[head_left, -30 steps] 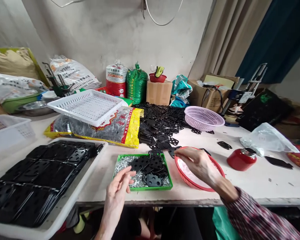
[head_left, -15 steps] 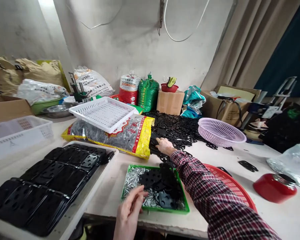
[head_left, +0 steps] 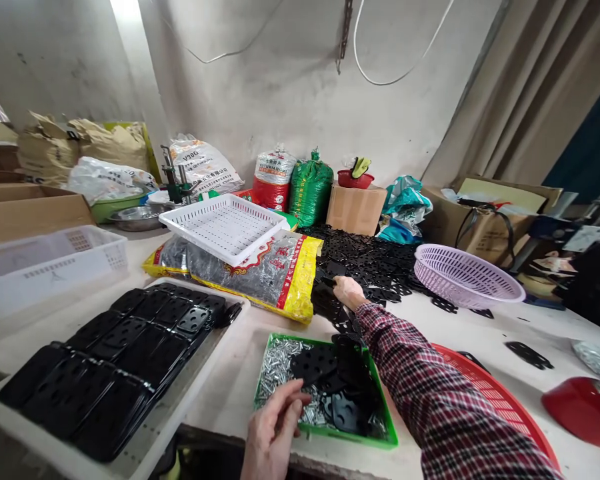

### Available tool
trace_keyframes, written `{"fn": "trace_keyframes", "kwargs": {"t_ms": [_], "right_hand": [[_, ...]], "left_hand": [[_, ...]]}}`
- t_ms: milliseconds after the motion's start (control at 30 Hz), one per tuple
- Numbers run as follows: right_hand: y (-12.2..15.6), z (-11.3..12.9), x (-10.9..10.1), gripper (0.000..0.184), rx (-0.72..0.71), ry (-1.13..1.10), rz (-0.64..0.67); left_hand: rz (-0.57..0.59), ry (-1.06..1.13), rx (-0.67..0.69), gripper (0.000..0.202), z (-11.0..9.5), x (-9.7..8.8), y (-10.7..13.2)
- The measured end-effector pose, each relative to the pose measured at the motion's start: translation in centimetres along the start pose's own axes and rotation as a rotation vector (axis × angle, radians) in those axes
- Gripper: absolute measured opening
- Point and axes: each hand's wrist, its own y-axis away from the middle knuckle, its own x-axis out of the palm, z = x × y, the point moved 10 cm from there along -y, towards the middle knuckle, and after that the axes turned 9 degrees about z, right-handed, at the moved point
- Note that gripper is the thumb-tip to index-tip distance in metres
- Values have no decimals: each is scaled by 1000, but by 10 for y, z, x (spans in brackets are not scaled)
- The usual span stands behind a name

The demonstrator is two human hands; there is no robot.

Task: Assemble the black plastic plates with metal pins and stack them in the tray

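Observation:
My right hand (head_left: 347, 292), in a plaid sleeve, reaches far across the table into the pile of black perforated plates (head_left: 375, 263); its fingers curl on the edge of the pile next to the yellow bag and seem to grip a plate. My left hand (head_left: 275, 427) hovers at the near edge of the green tray (head_left: 387, 437), fingers bent over the small silver pins (head_left: 275, 363) inside. Several black plates (head_left: 330, 373) also lie in that tray.
A white tray (head_left: 190, 393) at left holds rows of stacked black plates. A yellow bag (head_left: 300, 283) with a white basket (head_left: 225, 227) on top lies behind. A red basket (head_left: 485, 393), a purple basket (head_left: 467, 277) and a red jar (head_left: 583, 403) stand at right. Sacks and boxes line the wall.
My right hand left the red basket and stretched out to the pile of black plates. My left hand stayed by the green tray. The view has shifted left and forward.

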Motion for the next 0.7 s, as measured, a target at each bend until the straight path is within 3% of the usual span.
{"fn": "trace_keyframes", "kwargs": {"t_ms": [133, 233, 367, 467, 567, 700], "right_hand": [[29, -6, -23, 32, -57, -264, 15], [68, 7, -19, 28, -175, -472, 88], [137, 42, 17, 34, -338, -713, 217], [183, 71, 58, 43, -423, -998, 439], [200, 75, 64, 48, -462, -855, 424], [182, 49, 23, 35, -398, -380, 64]], "left_hand": [[57, 53, -63, 51, 0, 1, -4], [7, 169, -70, 52, -9, -1, -6], [-8, 245, -56, 49, -25, 10, -6], [-6, 310, -37, 42, -30, 16, -5], [-116, 494, -76, 40, -19, 3, -3], [-241, 653, -95, 45, -7, -24, 0]]}}
